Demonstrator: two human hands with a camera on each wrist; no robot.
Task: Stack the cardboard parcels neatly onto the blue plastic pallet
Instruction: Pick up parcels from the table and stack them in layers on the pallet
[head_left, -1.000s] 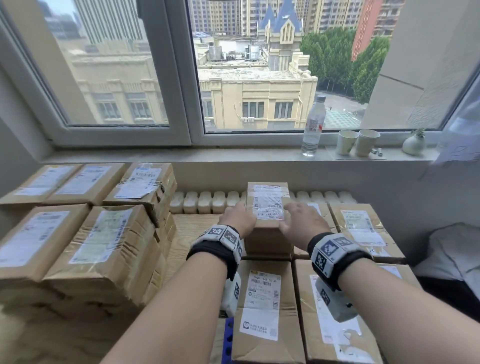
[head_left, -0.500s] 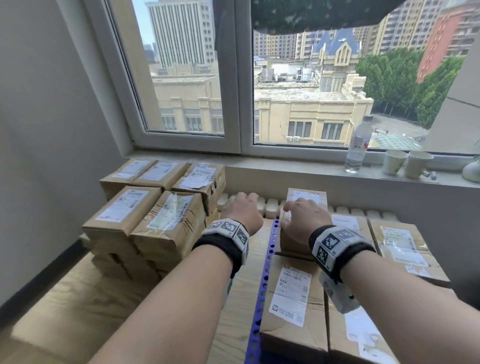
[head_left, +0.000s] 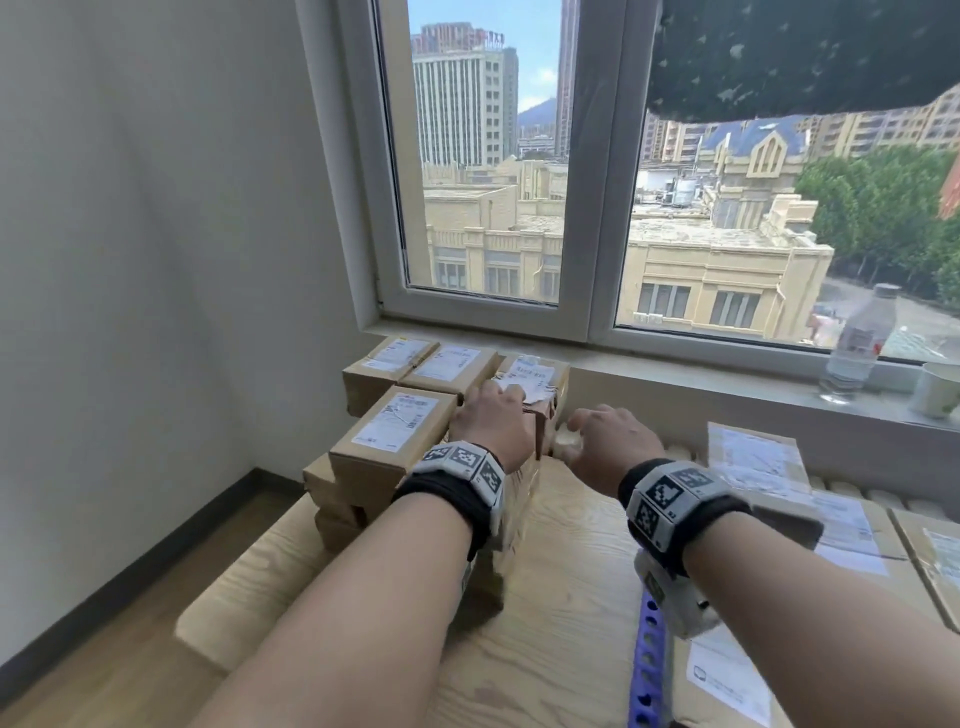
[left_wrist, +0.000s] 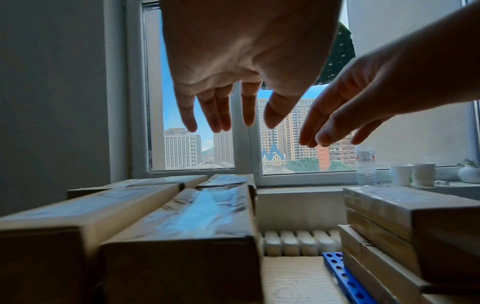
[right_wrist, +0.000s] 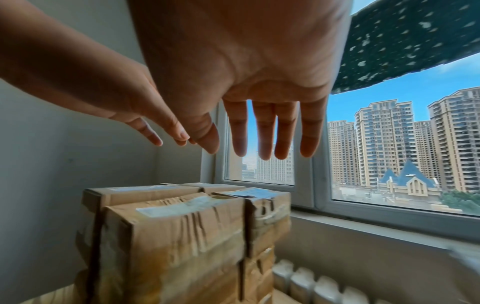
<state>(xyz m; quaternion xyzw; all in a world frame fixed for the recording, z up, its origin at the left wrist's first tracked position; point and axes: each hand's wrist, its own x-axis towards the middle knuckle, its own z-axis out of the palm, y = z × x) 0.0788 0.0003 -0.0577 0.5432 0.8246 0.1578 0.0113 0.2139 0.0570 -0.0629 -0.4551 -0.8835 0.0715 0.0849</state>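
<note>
Above the parcel stack (head_left: 395, 431), both hands (left_wrist: 233, 67) (right_wrist: 254, 82) hover spread and empty, hiding its right-hand boxes.

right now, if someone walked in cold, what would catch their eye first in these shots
Probably the two bare hands, left hand and right hand, reaching out open and empty over the stack of taped cardboard parcels in the corner by the wall. Next, the big window behind them, with its sunny view of city buildings. Lower right, the perforated edge of the blue plastic pallet shows beside more parcels.
</note>
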